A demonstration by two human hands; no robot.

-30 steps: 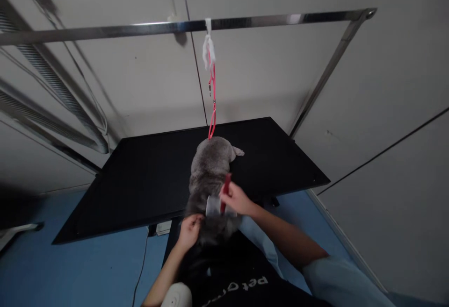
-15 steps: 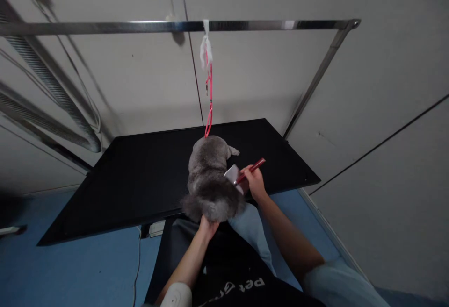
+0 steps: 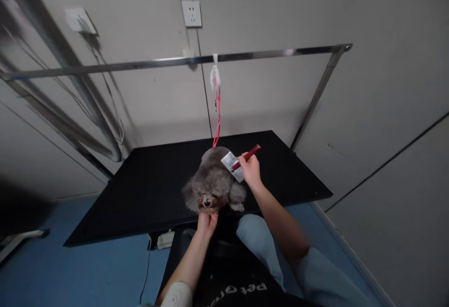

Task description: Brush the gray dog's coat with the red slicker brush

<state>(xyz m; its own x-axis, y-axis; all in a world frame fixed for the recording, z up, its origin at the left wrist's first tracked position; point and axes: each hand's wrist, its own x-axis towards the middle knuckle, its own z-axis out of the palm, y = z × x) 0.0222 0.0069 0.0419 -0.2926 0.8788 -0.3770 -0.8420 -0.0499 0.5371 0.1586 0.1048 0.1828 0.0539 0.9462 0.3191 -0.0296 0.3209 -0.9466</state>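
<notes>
A grey curly-haired dog [image 3: 213, 176] is on the black grooming table, its brown muzzle turned up toward me at the near edge. My left hand [image 3: 207, 224] is closed under its chin, the fingers partly hidden by the fur. In my right hand [image 3: 250, 169] is a slicker brush [image 3: 231, 162] with a dark red handle and a pale rectangular head. The brush head is at the right side of the dog's head and back; whether it touches the coat I cannot tell. A pink grooming loop [image 3: 217, 132] runs down to the dog's far side.
The black table [image 3: 150, 185] stands against a grey wall. A metal bar [image 3: 147, 65] spans above it, with the loop tied on by white cloth [image 3: 215, 78]. At left hang a grey hose [image 3: 91, 96] and cables. A wall socket [image 3: 191, 14] is above.
The dog's head has come up and its muzzle now faces me. My right hand has lifted the brush slightly away from the head fur. The camera view has tilted upward.
</notes>
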